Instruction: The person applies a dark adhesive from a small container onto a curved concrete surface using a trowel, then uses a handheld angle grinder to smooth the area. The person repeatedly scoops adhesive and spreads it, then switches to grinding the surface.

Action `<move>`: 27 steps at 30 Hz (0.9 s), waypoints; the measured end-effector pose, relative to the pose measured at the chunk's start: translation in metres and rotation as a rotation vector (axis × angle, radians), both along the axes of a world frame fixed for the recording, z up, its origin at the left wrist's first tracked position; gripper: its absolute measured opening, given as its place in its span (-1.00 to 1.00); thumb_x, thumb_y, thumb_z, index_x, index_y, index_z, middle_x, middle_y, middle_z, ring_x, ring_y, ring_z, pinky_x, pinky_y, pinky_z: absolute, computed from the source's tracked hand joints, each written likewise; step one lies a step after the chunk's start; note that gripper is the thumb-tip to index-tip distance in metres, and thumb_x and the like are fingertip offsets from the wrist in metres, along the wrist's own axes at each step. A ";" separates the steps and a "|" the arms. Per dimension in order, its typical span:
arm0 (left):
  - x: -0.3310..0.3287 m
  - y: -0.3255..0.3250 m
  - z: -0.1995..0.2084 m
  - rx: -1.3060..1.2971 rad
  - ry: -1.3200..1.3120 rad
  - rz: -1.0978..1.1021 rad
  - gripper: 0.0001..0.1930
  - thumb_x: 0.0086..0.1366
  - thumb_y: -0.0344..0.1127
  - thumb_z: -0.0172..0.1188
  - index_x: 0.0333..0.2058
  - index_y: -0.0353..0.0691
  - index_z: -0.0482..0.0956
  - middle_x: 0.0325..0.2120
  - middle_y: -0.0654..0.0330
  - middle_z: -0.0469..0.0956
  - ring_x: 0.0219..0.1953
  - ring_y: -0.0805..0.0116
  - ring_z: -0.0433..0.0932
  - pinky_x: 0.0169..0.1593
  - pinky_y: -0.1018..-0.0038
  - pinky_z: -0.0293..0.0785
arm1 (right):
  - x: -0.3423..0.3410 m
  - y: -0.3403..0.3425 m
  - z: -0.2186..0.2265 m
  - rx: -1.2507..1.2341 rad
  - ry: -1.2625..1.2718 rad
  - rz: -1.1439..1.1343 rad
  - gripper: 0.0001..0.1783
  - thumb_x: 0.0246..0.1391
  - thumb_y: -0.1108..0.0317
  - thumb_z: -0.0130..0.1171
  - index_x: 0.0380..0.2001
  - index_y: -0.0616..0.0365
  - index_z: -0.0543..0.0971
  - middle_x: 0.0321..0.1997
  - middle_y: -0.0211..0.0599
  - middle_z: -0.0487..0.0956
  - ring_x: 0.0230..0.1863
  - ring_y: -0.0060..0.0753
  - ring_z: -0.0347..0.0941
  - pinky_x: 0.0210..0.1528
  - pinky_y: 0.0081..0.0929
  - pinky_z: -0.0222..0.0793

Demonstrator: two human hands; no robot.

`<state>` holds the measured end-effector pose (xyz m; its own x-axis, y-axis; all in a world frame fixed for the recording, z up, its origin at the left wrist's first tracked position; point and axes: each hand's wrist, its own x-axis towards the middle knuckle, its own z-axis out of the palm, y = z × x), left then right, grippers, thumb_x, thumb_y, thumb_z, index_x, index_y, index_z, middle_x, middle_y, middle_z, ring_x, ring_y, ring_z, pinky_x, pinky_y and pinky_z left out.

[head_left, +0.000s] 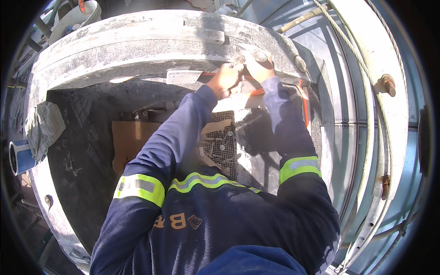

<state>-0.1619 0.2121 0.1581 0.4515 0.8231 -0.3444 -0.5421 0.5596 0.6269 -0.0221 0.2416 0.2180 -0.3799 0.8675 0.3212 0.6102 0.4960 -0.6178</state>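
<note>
Both my hands are at the far rim of a grey, plaster-spattered tub-like platform (151, 34). My left hand (226, 79) is closed, its fingers curled, just inside the rim; what it grips is hidden. My right hand (259, 67) is closed beside it, slightly higher, against a pale, shiny piece washed out by sunlight, whose kind I cannot make out. An orange strip (257, 92) shows just below my right hand. Left of my left hand, a light flat bar (183, 77) lies along the rim's inner edge.
Inside the platform lie brown cardboard (133, 142) and a wire mesh (220, 151) with loose bits. At left hang a checked cloth (44, 126) and a blue container (23, 157). A white bucket (75, 23) stands far left. Steel ropes (360, 59) and a white beam (389, 46) run at right.
</note>
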 end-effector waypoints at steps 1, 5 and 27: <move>-0.001 0.000 0.001 -0.011 -0.003 -0.012 -0.83 0.47 -0.26 0.00 -0.26 -0.20 0.48 -0.55 0.29 0.47 -0.64 0.48 0.44 -0.62 0.52 0.43 | 0.004 0.005 -0.001 -0.147 -0.003 -0.048 -0.56 0.00 0.40 0.16 0.00 0.23 0.59 -0.15 0.00 0.66 -0.20 -0.04 0.63 -0.07 -0.30 0.52; 0.012 0.003 -0.017 0.080 -0.165 0.031 -0.82 0.48 -0.24 -0.02 -0.26 -0.19 0.46 -0.56 0.30 0.45 -0.63 0.53 0.45 -0.61 0.55 0.44 | 0.011 0.003 -0.034 0.283 0.000 0.134 -0.58 0.02 0.51 0.10 0.00 0.24 0.61 -0.13 -0.07 0.68 -0.20 -0.25 0.64 -0.11 -0.36 0.53; 0.009 -0.002 -0.006 0.043 -0.122 0.040 -0.75 0.47 -0.28 -0.07 -0.41 -0.21 0.43 -0.61 0.28 0.41 -0.69 0.53 0.38 -0.70 0.58 0.35 | 0.030 0.018 -0.049 0.337 -0.542 -0.230 -0.75 0.30 0.23 0.01 -0.18 0.08 0.63 -0.65 -0.34 0.57 -0.58 -0.26 0.53 -0.36 -0.36 0.44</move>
<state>-0.1532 0.2099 0.1524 0.4545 0.8540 -0.2532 -0.6368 0.5103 0.5780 0.0084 0.2599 0.1688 -0.3809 0.8316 0.4042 0.9034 0.4279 -0.0289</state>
